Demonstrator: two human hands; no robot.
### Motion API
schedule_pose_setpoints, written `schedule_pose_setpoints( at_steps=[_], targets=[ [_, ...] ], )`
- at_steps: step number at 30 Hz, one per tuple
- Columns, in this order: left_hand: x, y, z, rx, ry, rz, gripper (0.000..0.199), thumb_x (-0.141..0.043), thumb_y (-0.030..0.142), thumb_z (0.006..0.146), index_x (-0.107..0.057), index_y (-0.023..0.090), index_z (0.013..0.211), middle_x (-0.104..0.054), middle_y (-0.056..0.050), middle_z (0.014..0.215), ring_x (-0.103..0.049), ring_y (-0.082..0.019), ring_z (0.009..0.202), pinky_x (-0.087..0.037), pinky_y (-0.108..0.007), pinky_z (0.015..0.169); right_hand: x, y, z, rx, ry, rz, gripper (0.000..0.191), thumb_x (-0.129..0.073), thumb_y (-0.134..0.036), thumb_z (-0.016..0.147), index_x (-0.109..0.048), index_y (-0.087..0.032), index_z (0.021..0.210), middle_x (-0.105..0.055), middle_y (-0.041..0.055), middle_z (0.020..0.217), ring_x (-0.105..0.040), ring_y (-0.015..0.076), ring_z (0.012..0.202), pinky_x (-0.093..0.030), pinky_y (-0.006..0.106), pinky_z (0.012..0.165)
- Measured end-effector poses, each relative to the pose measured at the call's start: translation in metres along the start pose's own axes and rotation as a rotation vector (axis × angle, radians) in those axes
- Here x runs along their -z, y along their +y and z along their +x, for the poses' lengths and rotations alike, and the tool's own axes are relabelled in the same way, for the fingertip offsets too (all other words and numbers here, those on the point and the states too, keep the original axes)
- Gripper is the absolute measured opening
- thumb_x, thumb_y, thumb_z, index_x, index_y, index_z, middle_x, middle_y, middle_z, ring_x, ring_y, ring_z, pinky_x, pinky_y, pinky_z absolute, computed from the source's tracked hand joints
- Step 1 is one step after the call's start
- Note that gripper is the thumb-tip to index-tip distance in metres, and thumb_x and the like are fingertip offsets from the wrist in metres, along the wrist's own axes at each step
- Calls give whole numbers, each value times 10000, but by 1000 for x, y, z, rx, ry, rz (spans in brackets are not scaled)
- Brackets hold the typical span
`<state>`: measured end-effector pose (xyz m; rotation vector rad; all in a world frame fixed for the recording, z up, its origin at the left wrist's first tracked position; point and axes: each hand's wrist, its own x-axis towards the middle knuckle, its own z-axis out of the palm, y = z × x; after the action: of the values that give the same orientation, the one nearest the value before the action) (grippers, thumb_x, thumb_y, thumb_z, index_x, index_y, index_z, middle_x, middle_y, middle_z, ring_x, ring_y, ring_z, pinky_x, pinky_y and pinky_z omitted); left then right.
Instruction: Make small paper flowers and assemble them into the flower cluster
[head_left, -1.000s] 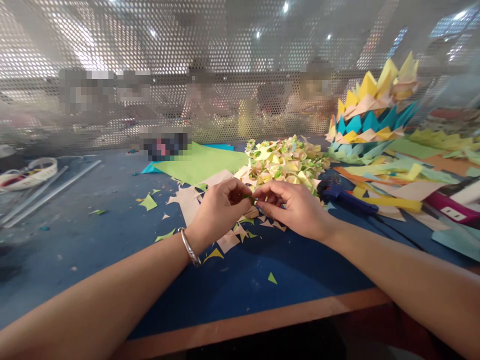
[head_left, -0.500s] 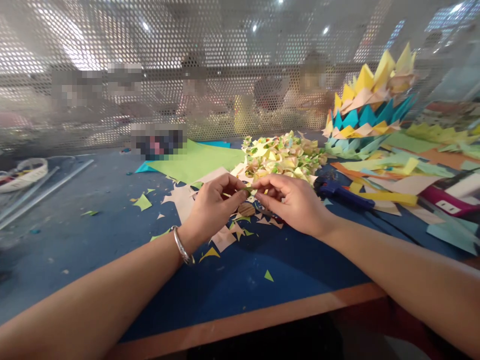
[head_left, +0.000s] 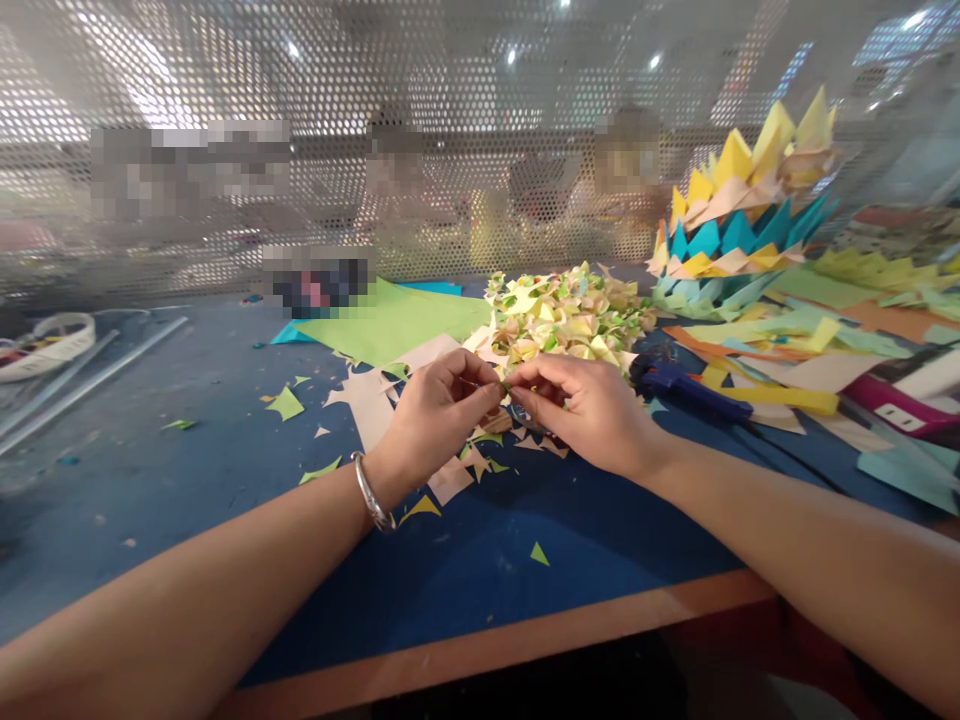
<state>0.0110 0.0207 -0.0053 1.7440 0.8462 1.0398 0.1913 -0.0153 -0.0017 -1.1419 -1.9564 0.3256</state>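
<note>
My left hand [head_left: 448,405], with a silver bangle [head_left: 371,492] at the wrist, is closed in a pinch. Opposite it, my right hand [head_left: 592,412] pinches too, and the fingertips of both nearly meet. Between them is a small piece of green paper [head_left: 505,385], mostly covered by the fingers. Just behind the hands rises a heap of small folded paper pieces [head_left: 570,315] in cream, yellow and green. Pale pink paper scraps [head_left: 450,480] lie below and beside my left hand.
A large green sheet [head_left: 397,325] lies behind the left hand. To the right are a blue-handled tool [head_left: 694,390] with a black cord, paper strips [head_left: 802,400] and a magenta-and-white object [head_left: 900,412]. A tiered pointed-paper piece [head_left: 750,235] stands behind, before a perforated screen [head_left: 450,80].
The fingertips have shifted slightly and now cover more of the green paper. Both hands stay in nearly the same place, still pinching.
</note>
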Motion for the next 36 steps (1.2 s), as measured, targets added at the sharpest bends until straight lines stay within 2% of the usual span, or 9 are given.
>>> schedule_pose_setpoints(
  at_steps=[9,14,20,23,29,36],
  targets=[
    [0,-3,-1,-34,30,47,105,-653,247,789,-577,193,740,-554,4,676,-495,-96,565,-423,-256,509,-2,0,1,-46,-2,47,155,-604,-266,864,-707,-150,874,-675,19,729,-544,90,567,-420,221,523],
    [0,-3,-1,-55,43,122,106,-643,258,788,-584,183,743,-564,3,671,-493,-96,557,-402,-245,492,-4,1,-1,-88,0,69,144,-609,-254,858,-712,-155,877,-695,26,743,-582,105,589,-452,221,545],
    [3,3,-3,-95,33,242,93,-663,250,786,-604,183,758,-579,7,650,-475,-90,533,-370,-236,462,-3,3,0,-88,1,47,152,-607,-278,862,-702,-159,866,-675,21,721,-552,100,570,-426,221,518],
    [3,5,-4,-152,82,271,85,-667,206,778,-596,187,820,-594,4,709,-517,-98,585,-417,-239,504,-3,1,0,-73,23,19,140,-607,-271,858,-697,-163,845,-654,8,686,-510,87,536,-401,220,498],
    [0,4,-3,-203,126,175,230,-665,144,764,-541,190,952,-602,-15,904,-570,-86,650,-487,-234,573,-2,-2,0,-50,71,3,131,-622,-271,845,-696,-163,841,-627,-2,646,-485,84,515,-393,224,493],
    [2,4,-2,-276,148,215,275,-656,110,770,-530,187,1002,-601,-13,895,-595,-114,751,-522,-252,670,-2,-1,-1,-81,65,20,137,-627,-276,836,-686,-157,870,-643,10,680,-504,89,531,-412,238,510]
  ],
)
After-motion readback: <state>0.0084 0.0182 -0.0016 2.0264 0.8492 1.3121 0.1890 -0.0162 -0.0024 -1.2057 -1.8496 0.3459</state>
